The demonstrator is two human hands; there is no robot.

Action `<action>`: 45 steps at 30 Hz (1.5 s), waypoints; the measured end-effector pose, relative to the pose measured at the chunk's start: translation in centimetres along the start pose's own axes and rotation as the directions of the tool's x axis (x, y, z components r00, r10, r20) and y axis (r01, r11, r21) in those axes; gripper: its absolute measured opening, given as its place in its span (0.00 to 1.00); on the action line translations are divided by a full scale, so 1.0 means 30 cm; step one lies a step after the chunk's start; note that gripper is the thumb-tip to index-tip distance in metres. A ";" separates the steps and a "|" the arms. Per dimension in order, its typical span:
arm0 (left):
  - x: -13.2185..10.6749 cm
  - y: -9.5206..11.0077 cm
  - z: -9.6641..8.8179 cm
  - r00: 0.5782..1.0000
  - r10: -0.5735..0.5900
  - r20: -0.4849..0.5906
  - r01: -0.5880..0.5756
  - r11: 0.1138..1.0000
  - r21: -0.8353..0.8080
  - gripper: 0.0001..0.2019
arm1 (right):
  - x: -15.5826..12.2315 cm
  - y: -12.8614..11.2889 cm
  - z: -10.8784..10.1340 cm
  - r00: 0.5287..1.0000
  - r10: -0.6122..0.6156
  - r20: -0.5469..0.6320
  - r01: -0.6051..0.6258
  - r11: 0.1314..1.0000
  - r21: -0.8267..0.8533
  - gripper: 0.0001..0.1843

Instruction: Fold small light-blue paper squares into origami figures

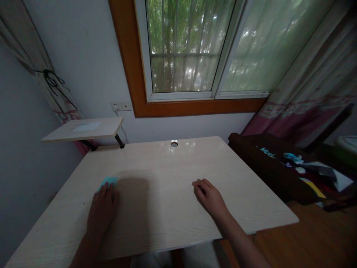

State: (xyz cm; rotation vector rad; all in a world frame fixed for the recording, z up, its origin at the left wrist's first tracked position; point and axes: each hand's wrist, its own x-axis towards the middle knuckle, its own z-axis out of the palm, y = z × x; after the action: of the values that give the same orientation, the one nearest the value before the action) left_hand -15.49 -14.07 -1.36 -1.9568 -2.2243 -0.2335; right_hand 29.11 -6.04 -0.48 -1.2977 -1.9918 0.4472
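The left hand [102, 208] lies palm down, its fingers stretched over a flat, light-blue piece [111, 179] (its near part is hidden beneath them) on the pale wood-grained desk [170, 212]. The right hand [208, 195] rests farther right, fingers curled — whether the tips meet or pinch something, I cannot tell.
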 end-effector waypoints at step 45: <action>-0.018 -0.010 -0.001 0.981 -0.139 -0.134 0.142 0.990 0.014 0.23 | -0.005 -0.012 -0.011 1.000 -0.020 0.024 0.019 1.000 0.022 0.11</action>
State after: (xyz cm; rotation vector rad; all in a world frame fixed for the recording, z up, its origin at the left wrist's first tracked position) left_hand -15.71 -14.65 -1.47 -1.7205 -2.2694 -0.3442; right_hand 29.15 -6.36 -0.10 -1.2645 -2.0127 0.4758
